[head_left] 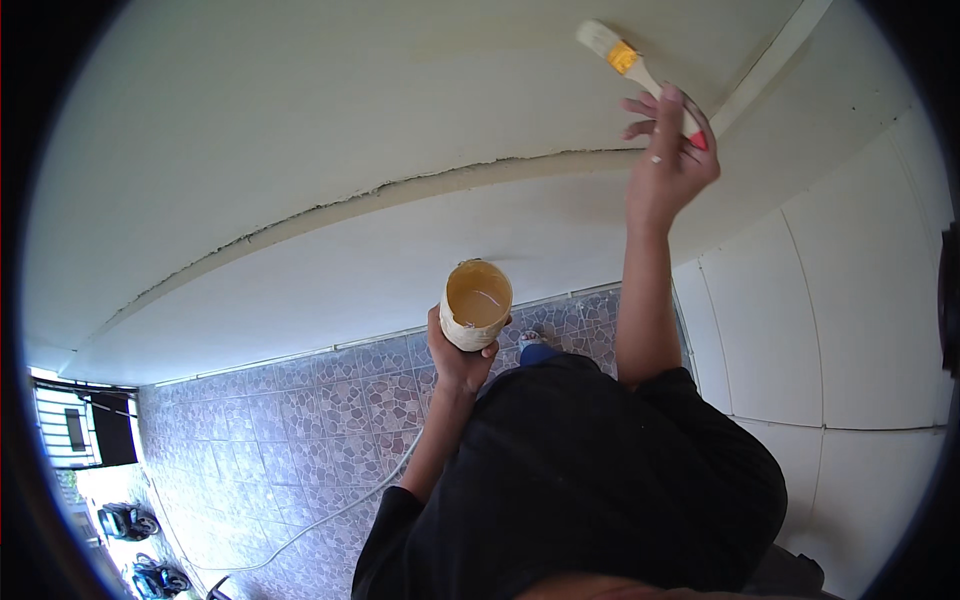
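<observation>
Broadly, left to right: the scene is read from the 9 o'clock side across to 3 o'clock.
Floor point(300, 420): glazed tiles in a mottled purple-brown pattern are seen at 7 o'clock, with a thin pale cable point(330, 515) trailing across them.
Wall point(300, 130): a broad, matt, cream surface, smooth apart from a rough, slightly crumbled ridge point(400, 190) that runs from 9 o'clock up toward 2 o'clock.
Left hand point(458, 355): its grip is wrapped from below around the paint cup, fingers closed on the side wall.
Paint cup point(476, 305): a round, open container smeared with dried paint, held near the picture's centre with its mouth tipped toward the camera; a shallow pool of creamy, glossy paint is seen inside.
Right hand point(668, 150): raised to 1 o'clock, with the handle pinched between thumb and the closer fingers while two fingers are spread loose.
Brush point(630, 65): a flat brush with pale bristles, an orange ferrule band, a light wooden handle and a red tip; the bristles are laid against the wall at 1 o'clock.
Doing it well: the cup is best kept level so nothing is spilled, and light, even strokes should probably be drawn along the ridge so that no drips are left.
Side wall point(850, 330): large, smooth white tiles with fine joints are seen at 3 o'clock.
</observation>
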